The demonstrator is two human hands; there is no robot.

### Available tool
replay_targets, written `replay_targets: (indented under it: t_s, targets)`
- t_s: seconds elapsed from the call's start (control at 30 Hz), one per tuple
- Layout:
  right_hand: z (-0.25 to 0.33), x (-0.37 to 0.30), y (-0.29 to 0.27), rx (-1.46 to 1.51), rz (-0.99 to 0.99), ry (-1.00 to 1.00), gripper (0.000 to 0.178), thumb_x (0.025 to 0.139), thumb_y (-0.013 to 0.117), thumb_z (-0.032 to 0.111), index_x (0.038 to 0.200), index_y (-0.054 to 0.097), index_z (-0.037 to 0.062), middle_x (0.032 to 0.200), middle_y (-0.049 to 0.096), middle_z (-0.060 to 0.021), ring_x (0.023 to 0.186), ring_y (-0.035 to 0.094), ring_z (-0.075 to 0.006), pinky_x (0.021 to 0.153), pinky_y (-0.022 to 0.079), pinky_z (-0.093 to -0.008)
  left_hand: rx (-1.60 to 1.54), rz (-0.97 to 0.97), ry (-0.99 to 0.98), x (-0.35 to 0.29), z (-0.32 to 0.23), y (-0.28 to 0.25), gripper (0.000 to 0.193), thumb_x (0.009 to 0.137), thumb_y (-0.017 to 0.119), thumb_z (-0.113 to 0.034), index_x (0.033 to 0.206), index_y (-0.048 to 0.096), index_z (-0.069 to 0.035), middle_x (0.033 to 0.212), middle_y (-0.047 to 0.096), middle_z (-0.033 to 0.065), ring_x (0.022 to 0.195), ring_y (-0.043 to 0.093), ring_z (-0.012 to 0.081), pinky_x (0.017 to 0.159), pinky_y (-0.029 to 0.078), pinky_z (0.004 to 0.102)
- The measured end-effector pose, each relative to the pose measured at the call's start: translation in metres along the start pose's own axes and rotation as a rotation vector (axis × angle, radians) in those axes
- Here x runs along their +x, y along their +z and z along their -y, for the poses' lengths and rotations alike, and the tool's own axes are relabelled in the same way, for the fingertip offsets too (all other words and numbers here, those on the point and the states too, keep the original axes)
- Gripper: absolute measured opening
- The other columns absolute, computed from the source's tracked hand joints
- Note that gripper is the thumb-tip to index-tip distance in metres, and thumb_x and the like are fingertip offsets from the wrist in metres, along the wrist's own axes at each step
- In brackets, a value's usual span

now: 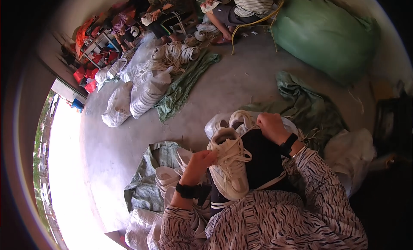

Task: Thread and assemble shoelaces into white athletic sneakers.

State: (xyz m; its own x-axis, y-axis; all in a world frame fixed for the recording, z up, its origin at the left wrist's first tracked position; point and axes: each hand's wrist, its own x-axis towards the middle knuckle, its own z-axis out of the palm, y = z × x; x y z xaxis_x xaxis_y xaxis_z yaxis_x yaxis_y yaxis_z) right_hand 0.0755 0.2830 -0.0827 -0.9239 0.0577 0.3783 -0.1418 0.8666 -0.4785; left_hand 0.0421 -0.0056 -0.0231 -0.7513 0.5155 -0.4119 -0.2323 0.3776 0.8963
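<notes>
A cream sneaker [232,179] rests on my lap with its toe toward me and its collar facing away. My left hand [198,164] is closed at the shoe's left side, its fingertips pinched by the upper lacing; whether they grip lace or shoe edge is hard to tell. Up and to the right, my right hand [273,127] pinches a pale shoelace [246,133], which runs taut from the lacing. Loops of lace hang over the tongue. More pale shoes [241,119] lie just beyond, and several others [167,176] sit left of my left forearm.
Green woven sacking [150,192] spreads at my left, with more sacking [307,97] ahead right. A big green bag [327,39] bulges at the back right. Bagged shoes [148,93] and rope-like bundles line the far left. A person [254,4] sits on a yellow-framed chair; others work behind.
</notes>
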Motion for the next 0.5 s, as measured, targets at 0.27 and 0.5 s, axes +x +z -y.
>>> replay_targets:
  t_s: [0.27,0.5]
  targets:
    - [0.006,-0.025,0.01,0.162,-0.138,0.077,0.007,0.075,0.059,0.005,0.082,0.058,0.0036,0.089,0.059,-0.0144,0.083,0.057,-0.0341,0.068,0.045,-0.0413,-0.111,-0.025,0.035,-0.016,0.016,0.01,0.042,0.093,0.051,-0.037,0.091,0.064,0.003,0.079,0.06,-0.0004,0.073,0.051,0.0072,0.07,0.042,0.0231]
    - [0.075,-0.025,-0.005,0.287,0.287,-0.226,0.036,0.077,0.057,0.0,0.113,0.055,0.0034,0.113,0.057,-0.0116,0.095,0.058,-0.0321,0.078,0.047,-0.0387,-0.095,-0.346,0.046,-0.002,0.011,-0.032,0.04,0.093,0.05,-0.036,0.115,0.057,-0.004,0.099,0.062,0.0012,0.089,0.058,0.0133,0.078,0.046,0.0262]
